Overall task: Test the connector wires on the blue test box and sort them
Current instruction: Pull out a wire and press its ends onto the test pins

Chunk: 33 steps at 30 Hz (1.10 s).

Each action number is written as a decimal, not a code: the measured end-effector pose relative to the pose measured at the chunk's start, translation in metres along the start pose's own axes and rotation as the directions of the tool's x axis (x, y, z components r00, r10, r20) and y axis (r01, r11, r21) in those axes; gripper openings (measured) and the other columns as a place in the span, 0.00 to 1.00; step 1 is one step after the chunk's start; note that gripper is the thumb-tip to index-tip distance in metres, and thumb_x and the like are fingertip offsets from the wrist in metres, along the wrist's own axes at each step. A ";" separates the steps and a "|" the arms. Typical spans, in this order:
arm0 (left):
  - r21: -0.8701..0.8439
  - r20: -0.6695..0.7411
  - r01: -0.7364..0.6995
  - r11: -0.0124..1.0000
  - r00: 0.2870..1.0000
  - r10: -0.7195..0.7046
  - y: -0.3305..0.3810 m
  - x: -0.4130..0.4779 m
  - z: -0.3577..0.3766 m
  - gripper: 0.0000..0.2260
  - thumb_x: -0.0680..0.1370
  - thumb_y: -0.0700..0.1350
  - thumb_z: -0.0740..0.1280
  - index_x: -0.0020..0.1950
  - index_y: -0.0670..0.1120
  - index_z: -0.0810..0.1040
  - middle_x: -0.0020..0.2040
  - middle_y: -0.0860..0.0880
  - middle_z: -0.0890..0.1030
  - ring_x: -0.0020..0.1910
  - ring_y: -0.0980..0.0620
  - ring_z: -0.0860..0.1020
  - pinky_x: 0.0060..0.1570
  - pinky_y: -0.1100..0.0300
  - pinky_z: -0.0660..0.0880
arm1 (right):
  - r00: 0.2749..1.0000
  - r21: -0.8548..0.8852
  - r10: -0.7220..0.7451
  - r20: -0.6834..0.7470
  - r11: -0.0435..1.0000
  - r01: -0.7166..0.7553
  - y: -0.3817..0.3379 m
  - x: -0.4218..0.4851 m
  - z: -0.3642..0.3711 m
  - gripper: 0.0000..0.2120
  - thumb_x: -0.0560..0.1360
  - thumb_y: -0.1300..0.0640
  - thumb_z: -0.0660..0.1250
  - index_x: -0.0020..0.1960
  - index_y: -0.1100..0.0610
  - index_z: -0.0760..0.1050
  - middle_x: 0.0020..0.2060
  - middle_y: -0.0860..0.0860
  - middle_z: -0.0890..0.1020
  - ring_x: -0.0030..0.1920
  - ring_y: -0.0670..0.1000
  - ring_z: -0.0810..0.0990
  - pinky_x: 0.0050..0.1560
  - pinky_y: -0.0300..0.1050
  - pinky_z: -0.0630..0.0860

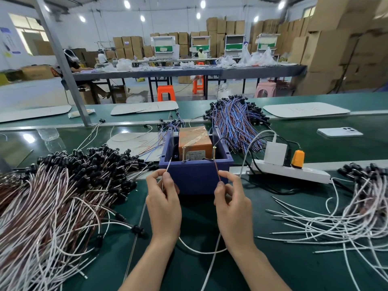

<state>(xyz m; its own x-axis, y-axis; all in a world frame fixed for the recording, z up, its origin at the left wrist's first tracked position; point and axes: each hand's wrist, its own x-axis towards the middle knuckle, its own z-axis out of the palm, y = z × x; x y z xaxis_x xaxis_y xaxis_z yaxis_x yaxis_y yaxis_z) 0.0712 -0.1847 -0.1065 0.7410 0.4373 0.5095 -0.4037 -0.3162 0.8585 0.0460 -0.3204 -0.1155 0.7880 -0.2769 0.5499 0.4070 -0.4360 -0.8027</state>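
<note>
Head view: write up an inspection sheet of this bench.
surface: green bench mat.
job's things: blue test box holding an orange unit and two upright screws; tangled wire pile on the left, white wire pile on the right, blue-orange wire bundle behind.
clutter: phone; clear bottle lying down.
hands: left hand pinches a white wire end, right hand pinches a brown wire end, both held toward the screws; contact cannot be told.
cables: power strip with white charger and orange plug, right of the box.
surroundings: stacked cartons, orange stools, people at far tables.
</note>
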 end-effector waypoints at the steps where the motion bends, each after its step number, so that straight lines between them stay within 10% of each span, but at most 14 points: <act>1: -0.007 -0.010 0.011 1.000 1.000 -0.011 0.000 0.000 -0.001 0.05 0.85 0.50 0.57 0.51 0.60 0.69 0.35 0.54 0.79 0.29 0.57 0.74 0.31 0.67 0.68 | 1.000 -0.001 0.003 0.004 1.000 -0.003 -0.001 -0.001 -0.001 0.10 0.80 0.41 0.55 0.60 0.35 0.69 0.34 0.47 0.79 0.29 0.49 0.75 0.31 0.48 0.75; 6: 0.006 -0.094 0.043 0.999 0.995 -0.043 -0.002 -0.003 -0.007 0.06 0.85 0.49 0.58 0.51 0.59 0.70 0.39 0.58 0.80 0.39 0.58 0.79 0.37 0.69 0.70 | 0.998 -0.013 0.039 0.054 0.999 -0.038 -0.006 -0.006 -0.008 0.10 0.81 0.47 0.60 0.58 0.33 0.73 0.34 0.43 0.81 0.31 0.47 0.78 0.34 0.42 0.75; 9: 0.125 -0.093 0.030 0.992 0.995 -0.018 -0.001 -0.009 -0.011 0.09 0.84 0.46 0.59 0.62 0.55 0.70 0.57 0.57 0.76 0.58 0.60 0.75 0.55 0.62 0.72 | 0.997 0.004 0.052 0.064 0.999 -0.053 -0.008 -0.010 -0.011 0.10 0.80 0.49 0.62 0.56 0.35 0.77 0.36 0.39 0.83 0.27 0.46 0.74 0.30 0.36 0.69; 13: 0.435 -0.006 -0.326 0.839 0.931 0.365 0.014 -0.019 -0.018 0.19 0.81 0.37 0.61 0.72 0.43 0.67 0.73 0.39 0.64 0.74 0.42 0.62 0.73 0.41 0.61 | 0.992 0.099 0.123 0.011 0.987 -0.123 -0.014 -0.017 -0.018 0.11 0.76 0.42 0.58 0.55 0.35 0.76 0.40 0.37 0.83 0.25 0.45 0.68 0.30 0.38 0.67; 16: 0.285 0.325 -0.717 0.636 0.697 0.640 0.028 -0.042 -0.015 0.19 0.81 0.41 0.60 0.72 0.44 0.69 0.71 0.44 0.71 0.74 0.46 0.66 0.73 0.42 0.62 | 0.988 0.214 0.151 -0.032 0.967 -0.141 -0.027 -0.018 -0.028 0.09 0.79 0.49 0.60 0.54 0.37 0.77 0.46 0.41 0.85 0.30 0.43 0.76 0.35 0.36 0.73; 20: 0.057 0.535 -0.818 0.573 0.509 0.674 0.043 -0.069 -0.002 0.20 0.78 0.44 0.64 0.70 0.44 0.75 0.72 0.49 0.74 0.72 0.54 0.71 0.71 0.49 0.67 | 0.931 0.532 0.322 -0.174 0.826 -0.186 -0.050 -0.003 -0.048 0.15 0.81 0.64 0.60 0.52 0.47 0.80 0.35 0.47 0.81 0.34 0.45 0.77 0.35 0.35 0.75; 27: 0.069 0.596 -0.895 0.441 0.391 0.701 0.053 -0.077 0.011 0.15 0.81 0.45 0.60 0.61 0.42 0.83 0.44 0.55 0.85 0.40 0.58 0.82 0.51 0.61 0.76 | 0.779 0.934 0.619 -0.106 0.331 -0.137 -0.072 0.026 -0.090 0.07 0.80 0.59 0.59 0.49 0.54 0.76 0.25 0.46 0.65 0.19 0.44 0.55 0.18 0.37 0.54; 33: 0.055 0.560 -0.835 0.547 0.480 0.676 0.046 -0.075 0.012 0.21 0.86 0.52 0.53 0.52 0.48 0.85 0.43 0.58 0.84 0.37 0.61 0.78 0.40 0.65 0.75 | 0.762 0.936 0.628 -0.157 0.341 -0.088 -0.063 0.030 -0.122 0.09 0.78 0.62 0.58 0.51 0.55 0.76 0.27 0.47 0.65 0.20 0.44 0.55 0.18 0.37 0.54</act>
<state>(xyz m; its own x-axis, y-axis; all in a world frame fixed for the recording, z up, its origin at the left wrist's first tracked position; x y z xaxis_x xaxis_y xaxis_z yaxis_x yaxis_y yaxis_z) 0.0036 -0.2422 -0.1062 0.3828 -0.4752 0.7923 -0.8101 -0.5848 0.0407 -0.0120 -0.4056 -0.0206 0.7838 -0.6190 -0.0490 0.5015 0.6776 -0.5380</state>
